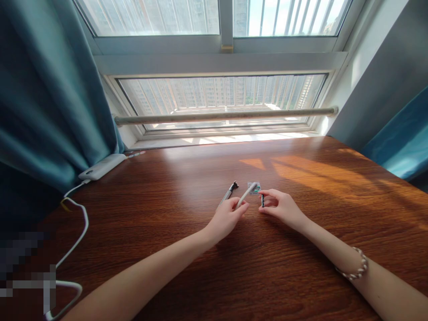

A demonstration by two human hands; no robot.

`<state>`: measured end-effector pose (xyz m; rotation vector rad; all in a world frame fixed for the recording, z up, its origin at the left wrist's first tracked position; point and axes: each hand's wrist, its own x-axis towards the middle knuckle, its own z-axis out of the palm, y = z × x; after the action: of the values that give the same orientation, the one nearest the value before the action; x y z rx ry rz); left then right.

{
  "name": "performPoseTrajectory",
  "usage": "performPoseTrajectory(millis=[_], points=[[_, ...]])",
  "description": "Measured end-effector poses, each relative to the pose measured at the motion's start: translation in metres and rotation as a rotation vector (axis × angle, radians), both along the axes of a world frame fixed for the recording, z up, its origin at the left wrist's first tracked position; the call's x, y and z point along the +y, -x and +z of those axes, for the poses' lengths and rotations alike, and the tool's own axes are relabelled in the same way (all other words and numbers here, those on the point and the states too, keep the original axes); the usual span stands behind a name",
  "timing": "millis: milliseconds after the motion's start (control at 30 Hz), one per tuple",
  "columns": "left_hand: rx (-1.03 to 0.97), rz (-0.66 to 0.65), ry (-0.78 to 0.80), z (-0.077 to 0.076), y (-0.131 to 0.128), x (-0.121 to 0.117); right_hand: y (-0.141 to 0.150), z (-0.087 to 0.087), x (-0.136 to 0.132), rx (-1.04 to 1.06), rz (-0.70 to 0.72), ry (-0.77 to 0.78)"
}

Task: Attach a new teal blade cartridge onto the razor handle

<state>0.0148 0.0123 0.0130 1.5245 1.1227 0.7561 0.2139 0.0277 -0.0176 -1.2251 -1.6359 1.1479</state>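
Note:
My left hand (227, 217) is closed around a slim pale, pen-like stick (246, 195), which slants up and to the right. Just beyond that hand, a silver pen-like tool (229, 191) with a dark, irregular tip lies on the table, its lower end hidden behind my fingers. My right hand (282, 208) pinches a small, dark, narrow piece (262, 200) upright between thumb and fingertips; its exact kind is too small to make out. A small clear packet (254, 187) with green markings lies behind both hands, partly covered by the stick's end.
The brown wooden table (167, 267) reaches to the window sill. At the left, a white power strip or adapter (103, 167) has a white cable (87, 218) trailing along the table edge. A rail (227, 117) crosses the window. Blue curtains (56, 89) hang at the left.

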Motion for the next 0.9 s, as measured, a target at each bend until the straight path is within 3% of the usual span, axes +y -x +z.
performPoseTrajectory(millis=[100, 200, 267, 367, 500, 667, 800, 900], points=[[0.139, -0.061, -0.235, 0.002, 0.001, -0.002, 0.003, 0.006, -0.004, -0.016, -0.032, -0.055], [0.242, -0.141, -0.308, 0.001, 0.003, -0.004, 0.005, 0.010, -0.007, 0.001, -0.037, -0.076], [0.278, -0.116, -0.334, -0.001, 0.005, -0.003, 0.005, 0.012, -0.007, -0.011, -0.050, -0.076], [0.271, -0.032, -0.358, -0.002, 0.006, 0.000, 0.004, 0.013, -0.006, 0.018, -0.068, -0.040], [0.236, -0.096, -0.350, -0.004, 0.006, 0.003, 0.002, 0.013, -0.003, 0.068, -0.079, -0.018], [0.224, -0.040, -0.318, -0.006, 0.005, 0.002, -0.001, 0.010, -0.001, 0.114, -0.087, -0.006], [0.209, -0.142, -0.313, -0.004, 0.004, -0.001, -0.002, 0.008, -0.001, 0.158, -0.067, 0.016], [0.236, -0.075, -0.332, -0.001, 0.004, -0.002, -0.002, 0.008, -0.001, 0.193, -0.052, 0.022]])
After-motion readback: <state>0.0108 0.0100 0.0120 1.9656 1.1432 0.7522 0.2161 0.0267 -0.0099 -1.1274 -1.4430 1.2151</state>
